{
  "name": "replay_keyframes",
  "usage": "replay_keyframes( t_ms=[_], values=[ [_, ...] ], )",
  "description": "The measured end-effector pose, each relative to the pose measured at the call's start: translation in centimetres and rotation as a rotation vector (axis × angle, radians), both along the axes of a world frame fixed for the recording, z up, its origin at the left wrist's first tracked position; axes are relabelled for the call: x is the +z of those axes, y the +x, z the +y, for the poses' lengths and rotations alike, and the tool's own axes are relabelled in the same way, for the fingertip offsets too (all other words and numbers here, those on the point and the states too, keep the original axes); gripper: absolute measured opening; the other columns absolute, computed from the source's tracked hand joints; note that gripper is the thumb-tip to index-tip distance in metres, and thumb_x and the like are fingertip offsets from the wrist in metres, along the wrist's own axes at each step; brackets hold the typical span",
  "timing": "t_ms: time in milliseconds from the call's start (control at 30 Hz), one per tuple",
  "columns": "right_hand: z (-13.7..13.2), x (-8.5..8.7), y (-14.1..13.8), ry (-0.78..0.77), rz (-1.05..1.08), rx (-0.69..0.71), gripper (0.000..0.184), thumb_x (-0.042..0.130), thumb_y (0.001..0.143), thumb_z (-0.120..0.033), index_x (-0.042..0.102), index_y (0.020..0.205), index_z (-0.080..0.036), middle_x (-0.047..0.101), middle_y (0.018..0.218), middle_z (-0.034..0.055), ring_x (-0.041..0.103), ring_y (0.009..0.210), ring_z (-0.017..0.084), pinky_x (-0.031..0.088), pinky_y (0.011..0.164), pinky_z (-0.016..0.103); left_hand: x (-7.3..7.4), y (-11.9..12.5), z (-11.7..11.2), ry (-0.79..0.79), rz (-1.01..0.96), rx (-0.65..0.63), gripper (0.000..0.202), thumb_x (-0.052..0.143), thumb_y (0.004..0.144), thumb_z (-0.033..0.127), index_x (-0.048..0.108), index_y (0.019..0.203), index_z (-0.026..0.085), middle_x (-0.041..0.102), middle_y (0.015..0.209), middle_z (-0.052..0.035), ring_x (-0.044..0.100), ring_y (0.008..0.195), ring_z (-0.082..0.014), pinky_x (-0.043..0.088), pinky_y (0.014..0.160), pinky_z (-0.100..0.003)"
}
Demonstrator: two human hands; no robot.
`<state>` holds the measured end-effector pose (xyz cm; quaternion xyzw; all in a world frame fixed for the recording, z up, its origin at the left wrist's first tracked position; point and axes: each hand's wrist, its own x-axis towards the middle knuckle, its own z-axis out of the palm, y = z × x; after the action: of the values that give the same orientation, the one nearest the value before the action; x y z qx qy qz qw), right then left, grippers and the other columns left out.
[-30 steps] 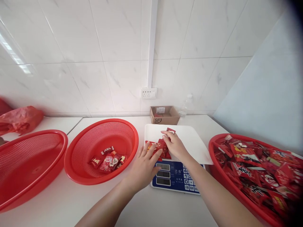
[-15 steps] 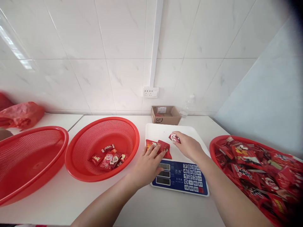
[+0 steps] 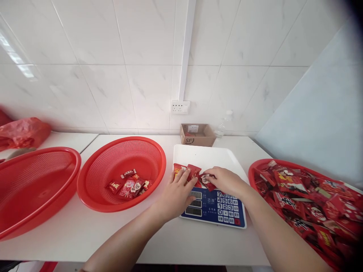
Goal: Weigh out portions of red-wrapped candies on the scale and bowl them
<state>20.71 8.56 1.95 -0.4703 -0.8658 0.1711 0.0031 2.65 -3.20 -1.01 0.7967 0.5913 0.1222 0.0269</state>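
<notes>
A white scale pan sits on a blue scale with a keypad. Several red candy packets lie at the pan's front left edge. My left hand rests there with fingers spread, fingertips touching the packets. My right hand lies beside it, fingers curled on one red packet at the pan's front edge.
A red mesh basket left of the scale holds a few candy packets. A second red basket is at far left, with a red plastic bag behind it. A red basket heaped with packets is on the right. A cardboard box stands by the wall.
My right hand carried one packet from the back of the pan toward the front, next to the other packets. My left hand has stayed on the pile.
</notes>
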Motion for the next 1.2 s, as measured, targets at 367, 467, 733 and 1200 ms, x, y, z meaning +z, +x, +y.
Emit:
replay_keyframes(
  t_ms=[367, 467, 733, 1200],
  values=[
    [1.8, -0.3, -3.8, 0.199, 0.644, -0.016, 0.045, 0.033, 0.086, -0.013, 0.051, 0.127, -0.019, 0.052, 0.132, 0.0091, 0.054, 0.113, 0.018, 0.042, 0.099, 0.034, -0.4, -0.3, -0.2, 0.041, 0.032, -0.025, 0.058, 0.060, 0.086, 0.033, 0.038, 0.139, 0.019, 0.031, 0.151, -0.0175, 0.028, 0.138, -0.0363, 0.028, 0.108, -0.059],
    [1.6, -1.0, -5.8, 0.035, 0.666, 0.095, 0.044, 0.037, 0.085, -0.012, 0.053, 0.124, -0.022, 0.056, 0.128, 0.0067, 0.052, 0.118, 0.018, 0.038, 0.104, 0.038, -0.4, -0.4, -0.2, 0.055, 0.028, -0.031, 0.059, 0.061, 0.086, 0.033, 0.039, 0.138, 0.018, 0.033, 0.150, -0.0176, 0.027, 0.139, -0.0354, 0.028, 0.108, -0.059],
    [2.8, -2.6, -6.1, -0.169, 0.680, 0.027, 0.040, 0.037, 0.094, -0.036, 0.048, 0.130, -0.021, 0.056, 0.130, 0.0090, 0.053, 0.118, 0.020, 0.037, 0.105, 0.042, 0.0, -1.0, -0.6, 0.060, 0.014, -0.021, 0.055, 0.060, 0.086, 0.034, 0.041, 0.136, 0.020, 0.037, 0.147, -0.0166, 0.028, 0.138, -0.0353, 0.028, 0.108, -0.059],
    [0.2, -1.3, -2.6, -0.018, 0.719, -0.031, 0.043, 0.038, 0.093, -0.048, 0.055, 0.123, -0.022, 0.063, 0.121, 0.0073, 0.053, 0.120, 0.022, 0.037, 0.106, 0.043, -0.2, -2.8, -3.4, 0.400, -0.426, -0.023, 0.045, 0.053, 0.091, 0.027, 0.042, 0.133, 0.019, 0.054, 0.133, -0.0159, 0.044, 0.130, -0.0273, 0.041, 0.104, -0.048]
  ],
)
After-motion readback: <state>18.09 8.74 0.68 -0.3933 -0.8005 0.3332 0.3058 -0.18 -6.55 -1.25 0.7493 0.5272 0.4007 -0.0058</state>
